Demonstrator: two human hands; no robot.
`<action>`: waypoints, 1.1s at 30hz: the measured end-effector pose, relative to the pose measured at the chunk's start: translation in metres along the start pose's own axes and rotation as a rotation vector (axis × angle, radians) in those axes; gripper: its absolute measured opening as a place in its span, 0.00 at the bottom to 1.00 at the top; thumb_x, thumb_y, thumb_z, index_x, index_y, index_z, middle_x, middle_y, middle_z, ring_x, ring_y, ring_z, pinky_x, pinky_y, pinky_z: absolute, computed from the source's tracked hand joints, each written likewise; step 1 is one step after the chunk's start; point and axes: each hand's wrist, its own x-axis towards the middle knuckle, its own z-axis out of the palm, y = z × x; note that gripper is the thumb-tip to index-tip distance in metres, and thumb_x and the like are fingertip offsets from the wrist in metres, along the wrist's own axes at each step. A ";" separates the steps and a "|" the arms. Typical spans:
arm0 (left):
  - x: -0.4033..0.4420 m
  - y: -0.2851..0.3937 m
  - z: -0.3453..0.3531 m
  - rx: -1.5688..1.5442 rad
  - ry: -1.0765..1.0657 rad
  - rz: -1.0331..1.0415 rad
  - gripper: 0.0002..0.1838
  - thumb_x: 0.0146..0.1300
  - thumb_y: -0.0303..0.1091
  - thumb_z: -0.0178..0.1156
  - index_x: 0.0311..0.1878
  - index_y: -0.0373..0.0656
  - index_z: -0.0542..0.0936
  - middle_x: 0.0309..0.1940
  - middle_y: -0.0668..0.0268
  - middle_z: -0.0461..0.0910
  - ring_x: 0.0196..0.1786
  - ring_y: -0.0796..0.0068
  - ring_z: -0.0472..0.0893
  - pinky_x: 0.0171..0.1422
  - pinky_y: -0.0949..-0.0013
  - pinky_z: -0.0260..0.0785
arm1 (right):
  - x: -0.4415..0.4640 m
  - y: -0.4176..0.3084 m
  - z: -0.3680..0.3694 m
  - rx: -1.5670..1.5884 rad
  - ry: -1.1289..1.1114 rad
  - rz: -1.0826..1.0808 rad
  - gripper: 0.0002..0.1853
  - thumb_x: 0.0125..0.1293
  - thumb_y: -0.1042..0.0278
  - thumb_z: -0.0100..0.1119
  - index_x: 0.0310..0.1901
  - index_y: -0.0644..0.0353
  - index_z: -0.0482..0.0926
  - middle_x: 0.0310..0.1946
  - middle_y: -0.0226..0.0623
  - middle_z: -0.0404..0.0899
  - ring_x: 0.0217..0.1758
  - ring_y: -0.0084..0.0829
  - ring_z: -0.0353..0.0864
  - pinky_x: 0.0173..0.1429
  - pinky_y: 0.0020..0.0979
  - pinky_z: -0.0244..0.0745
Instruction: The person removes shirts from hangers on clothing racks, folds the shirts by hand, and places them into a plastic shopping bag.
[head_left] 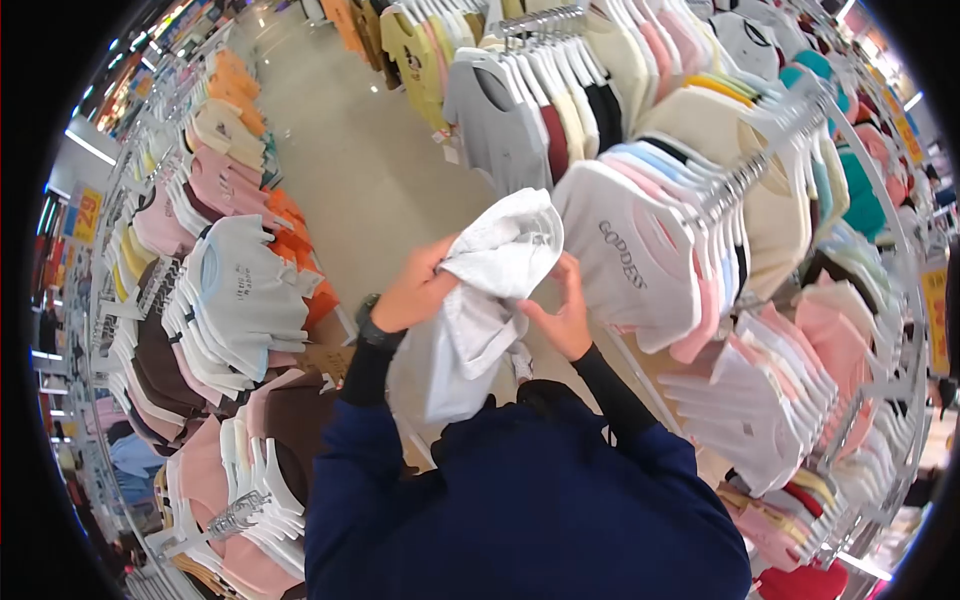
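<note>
A light grey-white garment [485, 325] hangs bunched in front of my body, its upper part folded over and a looser panel falling toward my chest. My left hand [415, 288], with a dark watch at the wrist, grips the cloth from the left side, some fingertips hidden behind it. On the other side, my right hand [562, 312] is closed on the garment's edge, thumb in front and fingers curled at the fold. Nearest to my right hand is a white "GODDESS" shirt [625, 255] on a hanger.
A chrome rail [765, 150] carries many hung shirts on the right. Another rack with a pale printed shirt [245, 285] lines the left. Between them runs a shiny tiled floor [340, 150]. A grey shirt [495, 115] hangs ahead.
</note>
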 end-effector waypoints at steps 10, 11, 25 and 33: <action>0.062 0.029 -0.182 0.320 0.132 0.030 0.17 0.67 0.23 0.51 0.58 0.32 0.76 0.50 0.67 0.82 0.53 0.80 0.76 0.58 0.74 0.67 | 0.173 0.050 0.105 0.278 -0.694 0.251 0.50 0.46 0.52 0.79 0.67 0.64 0.63 0.61 0.48 0.72 0.64 0.38 0.73 0.67 0.38 0.67; 0.065 0.028 -0.198 0.405 0.161 0.015 0.17 0.67 0.23 0.51 0.57 0.32 0.76 0.50 0.67 0.82 0.53 0.80 0.76 0.58 0.74 0.67 | 0.188 0.066 0.116 0.249 -0.844 0.283 0.48 0.47 0.52 0.78 0.67 0.62 0.64 0.59 0.45 0.76 0.60 0.36 0.76 0.63 0.36 0.71; 0.144 -0.021 -0.417 0.266 0.345 0.102 0.17 0.70 0.26 0.51 0.60 0.35 0.75 0.51 0.69 0.80 0.54 0.83 0.75 0.59 0.76 0.65 | 0.249 0.184 0.412 0.386 -0.905 0.432 0.37 0.49 0.59 0.77 0.60 0.64 0.72 0.56 0.43 0.77 0.60 0.33 0.75 0.64 0.35 0.69; 0.156 -0.091 -0.591 0.315 0.563 0.078 0.19 0.71 0.29 0.52 0.63 0.35 0.73 0.55 0.68 0.79 0.57 0.81 0.74 0.63 0.75 0.63 | 0.324 0.217 0.430 0.687 -1.080 1.080 0.39 0.53 0.66 0.72 0.66 0.64 0.66 0.61 0.42 0.73 0.65 0.33 0.71 0.69 0.35 0.64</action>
